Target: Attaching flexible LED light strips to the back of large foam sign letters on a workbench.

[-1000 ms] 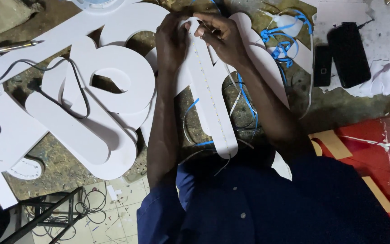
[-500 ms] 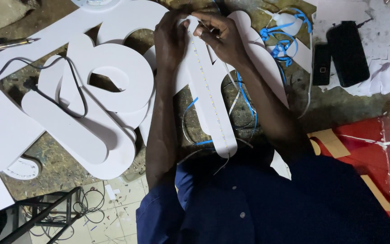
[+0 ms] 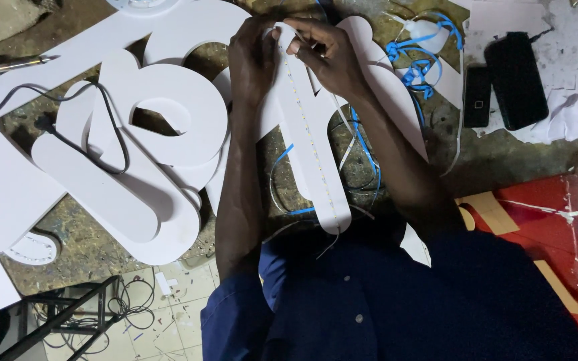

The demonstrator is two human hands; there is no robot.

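Here, two hands work at the far end of a long white strip amid big white cut-out shapes.

The worktop is crowded: large white foam letters overlap at left under a black cable; blue wires and two dark phones lie right. The white strip runs lengthwise from the person's chest away, a dotted row down its middle. The left hand and right hand pinch its far tip, fingers pressed together.
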